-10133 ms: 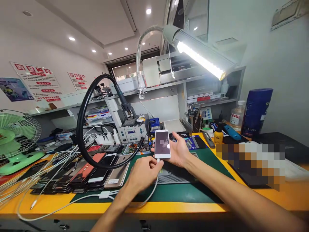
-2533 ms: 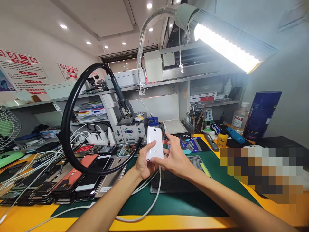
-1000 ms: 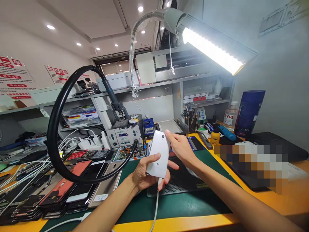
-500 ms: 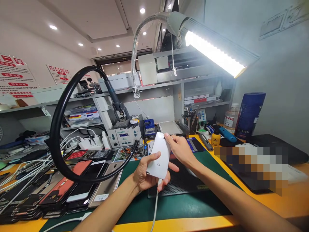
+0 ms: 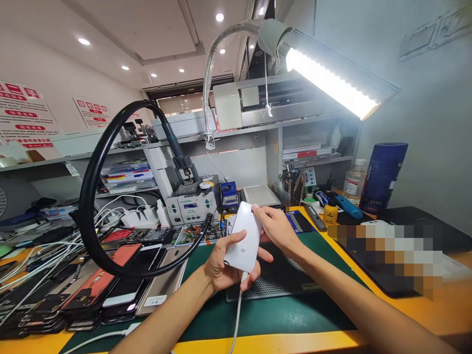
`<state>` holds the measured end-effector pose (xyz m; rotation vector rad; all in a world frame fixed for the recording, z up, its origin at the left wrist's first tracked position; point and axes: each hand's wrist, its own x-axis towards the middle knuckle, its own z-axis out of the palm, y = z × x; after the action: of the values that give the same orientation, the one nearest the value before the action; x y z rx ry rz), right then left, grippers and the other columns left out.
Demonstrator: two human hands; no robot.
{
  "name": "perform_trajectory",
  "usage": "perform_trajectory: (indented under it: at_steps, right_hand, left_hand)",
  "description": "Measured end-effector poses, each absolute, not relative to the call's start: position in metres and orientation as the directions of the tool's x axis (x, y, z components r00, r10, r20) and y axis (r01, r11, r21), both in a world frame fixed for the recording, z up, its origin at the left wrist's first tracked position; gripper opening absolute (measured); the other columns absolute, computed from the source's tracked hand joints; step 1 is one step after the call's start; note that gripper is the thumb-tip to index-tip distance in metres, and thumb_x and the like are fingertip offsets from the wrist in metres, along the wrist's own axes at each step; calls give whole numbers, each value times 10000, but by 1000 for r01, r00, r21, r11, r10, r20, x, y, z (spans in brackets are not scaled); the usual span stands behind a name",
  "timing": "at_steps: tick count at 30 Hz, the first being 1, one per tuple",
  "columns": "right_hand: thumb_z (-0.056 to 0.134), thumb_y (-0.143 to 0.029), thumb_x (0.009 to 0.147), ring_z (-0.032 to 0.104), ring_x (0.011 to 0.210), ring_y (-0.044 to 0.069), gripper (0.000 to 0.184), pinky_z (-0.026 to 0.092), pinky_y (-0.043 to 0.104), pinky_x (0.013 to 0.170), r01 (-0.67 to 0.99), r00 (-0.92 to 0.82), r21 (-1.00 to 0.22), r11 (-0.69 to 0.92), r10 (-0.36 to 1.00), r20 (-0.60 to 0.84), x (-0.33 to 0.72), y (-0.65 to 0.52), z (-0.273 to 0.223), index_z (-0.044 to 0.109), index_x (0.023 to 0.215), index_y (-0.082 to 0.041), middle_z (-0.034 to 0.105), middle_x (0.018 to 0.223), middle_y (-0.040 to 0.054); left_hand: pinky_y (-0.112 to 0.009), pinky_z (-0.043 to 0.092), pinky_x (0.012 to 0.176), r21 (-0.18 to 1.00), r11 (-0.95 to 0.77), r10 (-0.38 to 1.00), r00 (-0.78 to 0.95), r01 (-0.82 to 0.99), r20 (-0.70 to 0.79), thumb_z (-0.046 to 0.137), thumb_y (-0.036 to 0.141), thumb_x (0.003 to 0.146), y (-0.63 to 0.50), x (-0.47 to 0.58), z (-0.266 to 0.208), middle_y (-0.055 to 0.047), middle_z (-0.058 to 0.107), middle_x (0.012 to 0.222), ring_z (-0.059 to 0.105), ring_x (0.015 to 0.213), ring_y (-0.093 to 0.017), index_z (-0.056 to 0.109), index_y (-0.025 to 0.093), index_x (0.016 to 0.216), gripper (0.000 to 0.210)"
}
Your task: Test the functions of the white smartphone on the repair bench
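A white phone (image 5: 242,243) with a "mi" logo on its back is held tilted over the green mat (image 5: 206,319). My left hand (image 5: 224,263) is closed round its lower part, thumb across the back and fingers underneath. At the upper right corner of the phone, my right hand (image 5: 273,223) pinches the edge between thumb and fingers. A white cable (image 5: 238,314) is plugged into the phone's bottom end and hangs down past the mat's front edge. The phone's screen side is hidden from view.
A perforated black pad (image 5: 280,275) lies beneath the hands. Stacked phones (image 5: 118,290) and tangled white cables cover the left. A black hose (image 5: 86,196) loops beside a grey soldering station (image 5: 191,206). A bright lamp (image 5: 328,83) hangs above. Bottles stand right.
The view has shifted very slightly. Both hands keep the same hold on the phone, with no other visible change.
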<state>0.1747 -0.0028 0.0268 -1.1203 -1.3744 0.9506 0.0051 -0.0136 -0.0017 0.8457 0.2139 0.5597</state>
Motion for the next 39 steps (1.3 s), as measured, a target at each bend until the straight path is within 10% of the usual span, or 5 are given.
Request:
perform_trajectory:
  at_steps: [19, 39]
  right_hand:
    - [685, -517, 790, 611, 782, 196, 347, 575, 287, 589, 1, -56, -982, 189, 980, 189, 175, -2, 27, 678, 883, -183, 645, 861, 41]
    - [487, -643, 895, 481, 570, 134, 536, 460, 263, 532, 34, 75, -980, 197, 977, 199, 179, 9, 22, 500, 609, -190, 543, 617, 11]
  left_hand:
    - [-280, 545, 373, 740, 547, 556, 831, -391, 29, 527, 551, 939, -11, 3, -3, -168, 740, 965, 689, 579, -216, 628, 64, 1232, 577]
    - [-275, 502, 354, 800, 493, 593, 805, -342, -22, 550, 529, 908, -16, 6, 5, -154, 716, 900, 640, 521, -193, 598, 45, 1281, 613]
